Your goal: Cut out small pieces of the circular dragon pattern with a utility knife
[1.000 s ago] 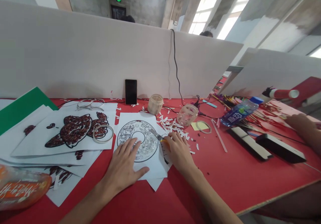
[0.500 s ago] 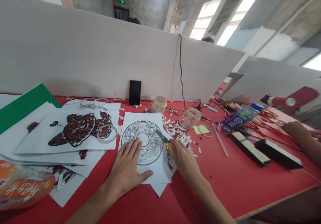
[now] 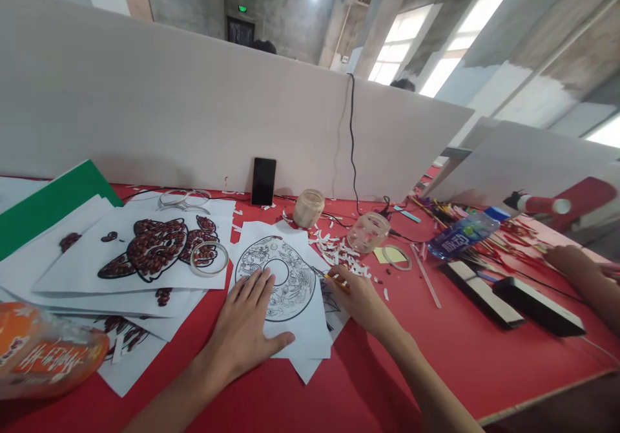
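Observation:
A white sheet with a round black line drawing [image 3: 295, 291] lies on the red table. My left hand [image 3: 245, 323] rests flat on its lower left part, fingers spread. At the drawing's right edge my right hand [image 3: 356, 297] grips a slim tool [image 3: 322, 273] with a yellow handle and a dark blade. The tool is seen nearly edge-on, its tip over the ring's right side. Another sheet [image 3: 303, 368] shows beneath. Behind the drawing stand a cloudy jar [image 3: 309, 209] and a clear jar [image 3: 369, 232].
On the left are papers with dark bean pictures [image 3: 157, 249], tape rings [image 3: 209, 258] and an orange-labelled bottle [image 3: 53, 352]. A phone [image 3: 263, 181] leans on the partition. Rightward are paper scraps, a blue-capped bottle [image 3: 465, 231], two long blocks [image 3: 537, 306] and another person's arm [image 3: 578, 271].
The tool in my right hand has turned from showing its flat blade to nearly edge-on. My left hand stays on the sheet. The view has shifted slightly.

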Available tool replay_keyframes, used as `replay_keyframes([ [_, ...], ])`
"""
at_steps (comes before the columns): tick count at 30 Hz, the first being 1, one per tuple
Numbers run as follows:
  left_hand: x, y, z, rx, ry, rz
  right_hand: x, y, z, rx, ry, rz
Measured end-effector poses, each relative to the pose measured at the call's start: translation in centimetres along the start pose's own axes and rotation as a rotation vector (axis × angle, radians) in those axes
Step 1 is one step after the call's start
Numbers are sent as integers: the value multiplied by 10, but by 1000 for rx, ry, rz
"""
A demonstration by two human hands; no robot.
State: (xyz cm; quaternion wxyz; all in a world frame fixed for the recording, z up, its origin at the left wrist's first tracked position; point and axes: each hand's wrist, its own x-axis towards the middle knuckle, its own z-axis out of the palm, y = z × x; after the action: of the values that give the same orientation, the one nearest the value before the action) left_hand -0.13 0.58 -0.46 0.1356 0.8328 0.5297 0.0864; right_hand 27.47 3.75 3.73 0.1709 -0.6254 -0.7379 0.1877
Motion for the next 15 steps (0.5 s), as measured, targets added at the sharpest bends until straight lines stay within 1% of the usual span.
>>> replay_keyframes([
  [4, -1, 0, 1, 0, 6, -2, 2, 1, -2, 67, -5, -9],
  [12, -2, -1, 6, -13, 68, 14, 2, -3, 1, 51, 39, -4],
  [15, -2, -2, 7, -8, 54, 5, 4, 0, -4, 47, 96, 2],
])
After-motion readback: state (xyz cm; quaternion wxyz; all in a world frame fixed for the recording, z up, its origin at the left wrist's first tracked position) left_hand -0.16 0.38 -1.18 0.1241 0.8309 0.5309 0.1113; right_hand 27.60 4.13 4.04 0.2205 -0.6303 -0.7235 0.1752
